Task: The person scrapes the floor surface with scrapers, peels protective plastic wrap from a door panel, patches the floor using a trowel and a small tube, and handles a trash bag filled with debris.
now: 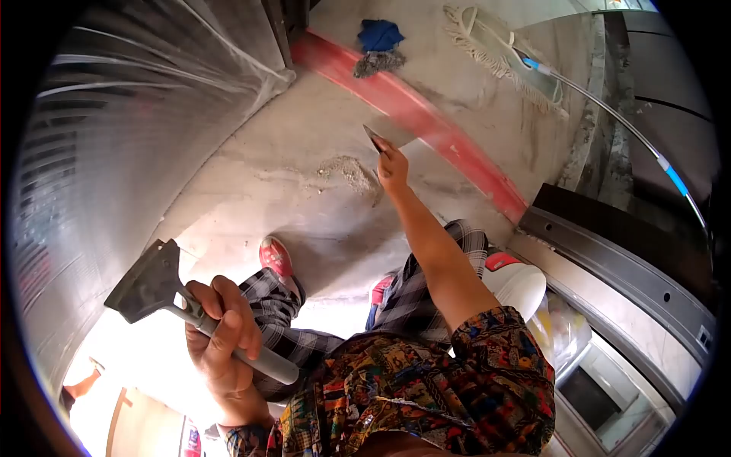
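Observation:
My left hand (225,335), at the lower left, is wrapped round the grey handle of a wide-bladed scraper (152,280), whose dark head points up and left. Farther out, my right hand (392,167) grips a small pointed tool with a dark blade (372,139), held just above the dusty floor near a red strip (449,145). Its handle is hidden in my fingers. A pile of grey debris (349,174) lies on the floor to the left of my right hand.
Plastic sheeting (114,129) hangs at the left. A blue cloth (380,35) and a mop (506,53) with a long pole lie beyond the red strip. A dark metal frame (617,251) and a white bucket (521,288) stand to the right. Part of another person shows at the lower left.

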The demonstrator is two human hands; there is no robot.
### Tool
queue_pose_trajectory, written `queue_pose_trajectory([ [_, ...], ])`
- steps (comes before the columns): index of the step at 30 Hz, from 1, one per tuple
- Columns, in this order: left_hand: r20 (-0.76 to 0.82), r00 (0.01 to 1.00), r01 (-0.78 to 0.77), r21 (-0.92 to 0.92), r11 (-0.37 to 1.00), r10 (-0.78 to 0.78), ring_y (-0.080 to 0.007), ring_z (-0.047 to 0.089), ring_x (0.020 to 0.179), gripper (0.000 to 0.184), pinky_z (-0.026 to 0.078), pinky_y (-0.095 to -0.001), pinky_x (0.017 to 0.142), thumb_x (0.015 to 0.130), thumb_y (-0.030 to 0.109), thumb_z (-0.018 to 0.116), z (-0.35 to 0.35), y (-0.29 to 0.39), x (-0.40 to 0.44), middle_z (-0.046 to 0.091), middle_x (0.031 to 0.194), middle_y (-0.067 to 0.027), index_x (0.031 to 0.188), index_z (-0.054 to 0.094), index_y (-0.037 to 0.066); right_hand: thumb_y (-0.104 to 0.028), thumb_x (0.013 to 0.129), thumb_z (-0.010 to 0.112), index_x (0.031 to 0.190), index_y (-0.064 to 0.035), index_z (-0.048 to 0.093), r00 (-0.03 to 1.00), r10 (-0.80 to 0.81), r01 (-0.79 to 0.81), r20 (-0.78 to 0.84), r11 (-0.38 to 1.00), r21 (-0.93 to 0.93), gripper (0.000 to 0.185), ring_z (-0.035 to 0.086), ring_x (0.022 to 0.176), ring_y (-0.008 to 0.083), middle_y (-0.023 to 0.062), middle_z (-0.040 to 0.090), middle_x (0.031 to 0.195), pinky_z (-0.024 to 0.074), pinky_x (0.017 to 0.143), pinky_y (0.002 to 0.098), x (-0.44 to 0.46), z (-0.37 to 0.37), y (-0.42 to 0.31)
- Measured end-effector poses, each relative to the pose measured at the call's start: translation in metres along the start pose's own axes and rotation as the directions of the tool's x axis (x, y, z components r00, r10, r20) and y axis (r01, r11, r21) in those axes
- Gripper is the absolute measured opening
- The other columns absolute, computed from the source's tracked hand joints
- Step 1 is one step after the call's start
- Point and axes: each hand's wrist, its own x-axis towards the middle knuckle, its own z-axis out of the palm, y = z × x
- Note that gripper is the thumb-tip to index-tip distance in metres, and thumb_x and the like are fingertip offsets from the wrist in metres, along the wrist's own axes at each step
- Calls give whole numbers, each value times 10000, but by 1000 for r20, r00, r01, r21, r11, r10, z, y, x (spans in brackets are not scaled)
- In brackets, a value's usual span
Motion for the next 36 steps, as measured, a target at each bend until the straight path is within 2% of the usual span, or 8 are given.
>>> queue_pose_trajectory([
  [1,-1,1000,-1,0,1000,1,-70,349,457,237,330,-176,340,752,-18,556,0,-2,1,384,724,-56,799,349,88,-129,819,497,1109,-106,556,966,-255,239,-37,940,-245,297,594,740,174,86,612,962,455,606,241,-2,2,13],
  [2,1,1000,1,5,1000,-1,-71,350,456,238,332,-177,339,751,-15,559,1,-3,3,386,725,-56,800,350,89,-107,798,503,1109,-128,558,936,321,-343,143,923,177,316,585,812,191,74,609,983,460,657,251,-14,9,18],
  [4,12,1000,18,19,1000,-19,-70,348,453,236,332,-179,340,752,-12,558,6,-5,7,388,727,-56,804,351,90,-78,756,518,1092,-173,568,962,-265,271,64,907,-322,353,580,865,218,49,598,1023,473,701,291,-53,27,-4],
  [10,46,998,45,52,998,-47,-69,345,473,213,332,-179,351,771,-29,532,14,-5,25,377,723,-51,805,357,87,-89,785,508,1066,-174,577,963,-252,264,90,953,-152,301,566,908,228,58,594,1018,462,750,311,-86,20,-3],
  [13,61,997,47,47,998,-50,-72,350,479,213,331,-179,352,776,-37,530,13,-7,26,378,720,-52,800,358,87,-54,775,427,1041,-124,600,944,267,-234,-195,956,177,325,560,926,282,118,598,1007,434,820,298,-76,-17,8],
  [16,78,995,60,35,998,-62,-74,355,483,212,330,-178,352,776,-41,527,11,-8,29,380,721,-54,798,359,87,-14,744,436,1095,-135,567,912,124,-176,-392,979,-100,394,558,904,301,113,575,1055,446,779,307,-83,-34,13],
  [19,95,992,80,25,996,-82,-75,358,484,207,333,-180,356,768,-50,516,14,-11,33,384,729,-56,805,363,85,-5,719,467,1169,-159,509,919,387,-392,-73,918,-68,477,562,883,317,107,538,1131,454,733,337,-105,-6,-25],
  [36,-66,913,407,230,884,-403,-82,443,445,230,331,-203,369,721,-70,577,21,-33,84,487,777,-31,743,416,93,42,679,434,1259,-106,401,956,240,-279,-169,923,-265,600,534,892,276,134,497,1069,469,663,352,-141,46,-62],
])
